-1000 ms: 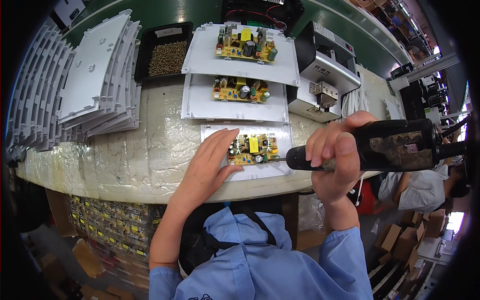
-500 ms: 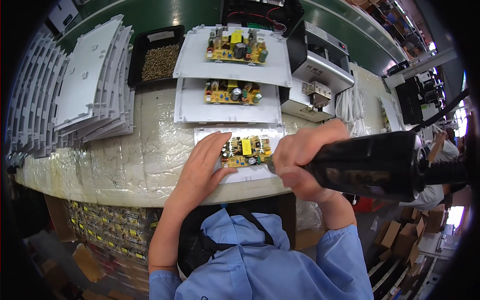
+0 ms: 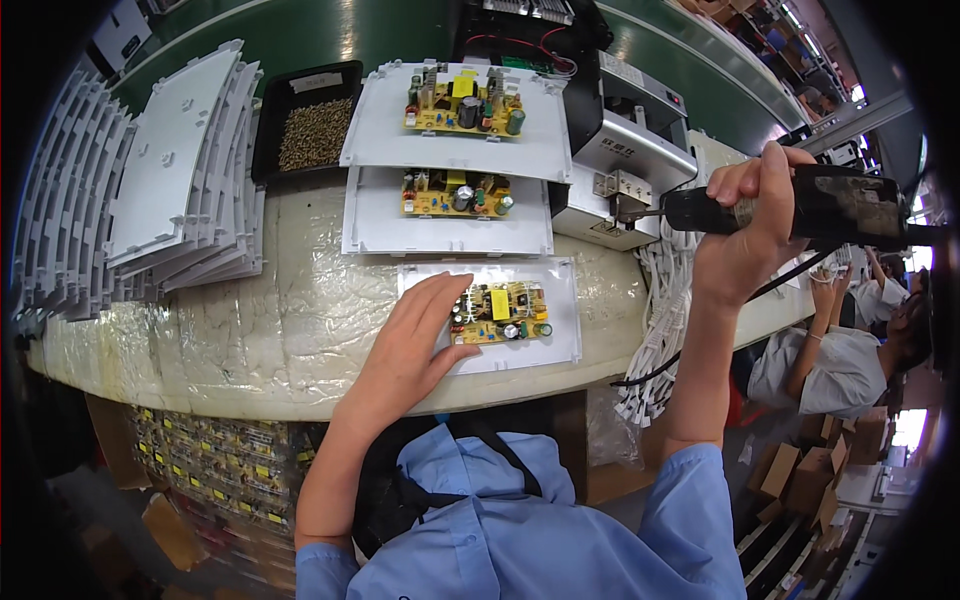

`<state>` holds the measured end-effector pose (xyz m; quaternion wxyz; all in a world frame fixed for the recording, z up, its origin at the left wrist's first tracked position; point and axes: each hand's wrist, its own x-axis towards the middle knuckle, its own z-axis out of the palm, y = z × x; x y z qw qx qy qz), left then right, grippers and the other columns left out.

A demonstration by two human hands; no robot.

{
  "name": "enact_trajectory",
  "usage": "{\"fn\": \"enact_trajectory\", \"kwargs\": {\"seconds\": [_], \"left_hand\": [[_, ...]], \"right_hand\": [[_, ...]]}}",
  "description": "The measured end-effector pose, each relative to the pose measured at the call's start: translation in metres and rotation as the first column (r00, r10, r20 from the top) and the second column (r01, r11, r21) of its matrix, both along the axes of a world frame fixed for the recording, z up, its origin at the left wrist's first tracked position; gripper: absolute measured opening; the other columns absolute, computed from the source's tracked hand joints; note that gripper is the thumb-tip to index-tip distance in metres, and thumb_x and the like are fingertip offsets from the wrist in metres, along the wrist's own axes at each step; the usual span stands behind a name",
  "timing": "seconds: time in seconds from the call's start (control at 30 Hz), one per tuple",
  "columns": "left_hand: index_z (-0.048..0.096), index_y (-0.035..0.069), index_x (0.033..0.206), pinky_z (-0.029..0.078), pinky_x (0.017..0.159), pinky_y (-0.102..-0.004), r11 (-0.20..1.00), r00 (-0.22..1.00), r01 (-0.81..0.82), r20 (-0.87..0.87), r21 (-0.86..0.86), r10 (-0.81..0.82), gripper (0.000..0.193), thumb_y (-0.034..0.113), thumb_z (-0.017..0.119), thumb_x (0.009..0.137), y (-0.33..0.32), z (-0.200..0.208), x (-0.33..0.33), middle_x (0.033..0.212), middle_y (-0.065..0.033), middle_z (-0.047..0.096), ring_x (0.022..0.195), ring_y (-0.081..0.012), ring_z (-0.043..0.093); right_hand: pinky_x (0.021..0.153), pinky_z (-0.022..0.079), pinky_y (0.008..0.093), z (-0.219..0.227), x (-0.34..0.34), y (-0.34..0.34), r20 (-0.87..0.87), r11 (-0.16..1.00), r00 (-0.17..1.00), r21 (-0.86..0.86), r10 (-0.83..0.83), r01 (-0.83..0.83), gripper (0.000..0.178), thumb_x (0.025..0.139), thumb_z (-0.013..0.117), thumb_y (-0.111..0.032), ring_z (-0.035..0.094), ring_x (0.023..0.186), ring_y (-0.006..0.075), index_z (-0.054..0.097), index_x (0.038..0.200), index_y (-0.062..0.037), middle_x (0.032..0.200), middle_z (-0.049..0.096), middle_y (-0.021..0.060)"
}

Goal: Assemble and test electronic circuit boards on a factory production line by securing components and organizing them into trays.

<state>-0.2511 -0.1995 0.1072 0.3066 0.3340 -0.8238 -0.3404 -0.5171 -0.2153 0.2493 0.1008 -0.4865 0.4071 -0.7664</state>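
One spread left hand (image 3: 408,338) touches a yellow circuit board's (image 3: 500,315) left edge mid-frame; across bare cream tabletop (image 3: 610,290), frame-right, the right hand (image 3: 750,230) grips a black cylindrical screwdriver (image 3: 855,205).

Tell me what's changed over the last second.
The right hand has swung the electric screwdriver off the near circuit board, rightward and forward to the screw feeder, grip kept. The left hand stays at that board's left edge; the board remains on its white panel.
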Motion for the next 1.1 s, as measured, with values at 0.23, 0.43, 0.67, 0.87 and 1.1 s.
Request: {"fn": "enact_trajectory", "kwargs": {"seconds": [0.23, 0.43, 0.67, 0.87, 1.1], "left_hand": [[0.046, 0.005, 0.142, 0.045, 0.104, -0.0422, 1.000, 1.000, 0.012, -0.014, -0.014, -0.012, 0.072, 0.014, 0.078, 0.079, -0.001, -0.002, 0.005, 0.134, -0.0189, 0.055, 0.123, -0.0375, 0.052], [0.046, 0.005, 0.143, 0.045, 0.102, -0.0429, 0.999, 0.999, 0.005, -0.036, -0.051, -0.007, 0.072, 0.014, 0.077, 0.079, 0.000, -0.004, 0.005, 0.133, -0.0184, 0.056, 0.122, -0.0371, 0.053], [0.044, 0.003, 0.143, 0.044, 0.103, -0.0438, 0.999, 0.997, 0.026, -0.070, -0.037, -0.028, 0.070, 0.012, 0.075, 0.080, 0.000, -0.004, 0.005, 0.131, -0.0201, 0.055, 0.122, -0.0382, 0.052], [0.044, 0.002, 0.142, 0.044, 0.103, -0.0439, 0.999, 0.997, 0.027, -0.076, -0.038, -0.030, 0.070, 0.011, 0.075, 0.080, 0.000, -0.006, 0.006, 0.131, -0.0206, 0.054, 0.122, -0.0384, 0.052], [0.045, 0.005, 0.143, 0.045, 0.102, -0.0433, 0.999, 0.996, 0.014, -0.086, -0.036, -0.017, 0.071, 0.013, 0.076, 0.080, 0.000, -0.007, 0.005, 0.133, -0.0193, 0.055, 0.122, -0.0380, 0.052]], "right_hand": [[0.053, 0.041, 0.0260, -0.005, 0.033, 0.031, 0.100, 0.964, 0.960, 0.023, 0.262, -0.266, 0.012, 0.098, 0.052, -0.010, 0.042, 0.053, 0.0091, 0.047, 0.106, -0.0023, 0.068, 0.039, 0.0000], [0.046, 0.045, 0.0323, -0.022, 0.081, 0.051, 0.148, 0.817, 0.829, 0.147, 0.539, -0.558, 0.029, 0.096, 0.057, -0.019, 0.042, 0.045, 0.0148, 0.035, 0.114, -0.0109, 0.059, 0.041, 0.0028], [0.043, 0.041, 0.0284, -0.034, 0.101, 0.049, 0.077, 0.844, 0.883, 0.265, 0.464, -0.467, 0.023, 0.093, 0.054, -0.018, 0.038, 0.043, 0.0113, 0.039, 0.109, -0.0100, 0.060, 0.038, 0.0004], [0.044, 0.042, 0.0286, -0.033, 0.104, 0.053, 0.018, 0.840, 0.875, 0.269, 0.485, -0.471, 0.025, 0.092, 0.056, -0.019, 0.039, 0.043, 0.0119, 0.039, 0.108, -0.0109, 0.061, 0.039, 0.0013], [0.052, 0.047, 0.0318, -0.030, 0.100, 0.050, 0.108, 0.795, 0.832, 0.251, 0.544, -0.552, 0.030, 0.093, 0.062, -0.015, 0.048, 0.051, 0.0136, 0.038, 0.110, -0.0102, 0.064, 0.046, 0.0031]]}}
